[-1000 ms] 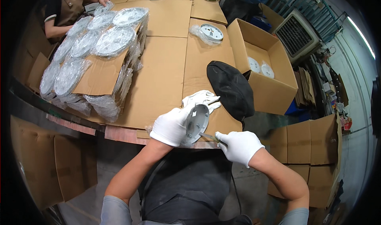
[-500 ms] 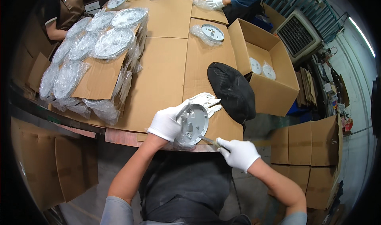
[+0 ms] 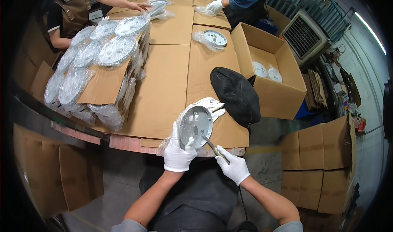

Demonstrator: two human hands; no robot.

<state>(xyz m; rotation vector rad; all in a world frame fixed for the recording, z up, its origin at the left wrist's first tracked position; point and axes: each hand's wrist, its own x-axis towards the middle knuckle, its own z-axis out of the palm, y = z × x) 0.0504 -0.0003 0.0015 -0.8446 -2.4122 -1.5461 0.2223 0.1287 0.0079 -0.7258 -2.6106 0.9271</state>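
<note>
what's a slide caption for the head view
Left hand holds a grey disc; right hand points a tool at it.

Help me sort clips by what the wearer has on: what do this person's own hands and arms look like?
The left hand and right hand wear plain white gloves that end around the wrists. The forearms are bare up to light grey sleeves, partly visible at the lower edge. No markings or cables show on the gloves.

The gloved left hand (image 3: 178, 154), at seven o'clock, grips with digits toward twelve; the gloved right hand (image 3: 234, 167), at five, curls tight, forearm (image 3: 268, 197) toward ten.
</note>
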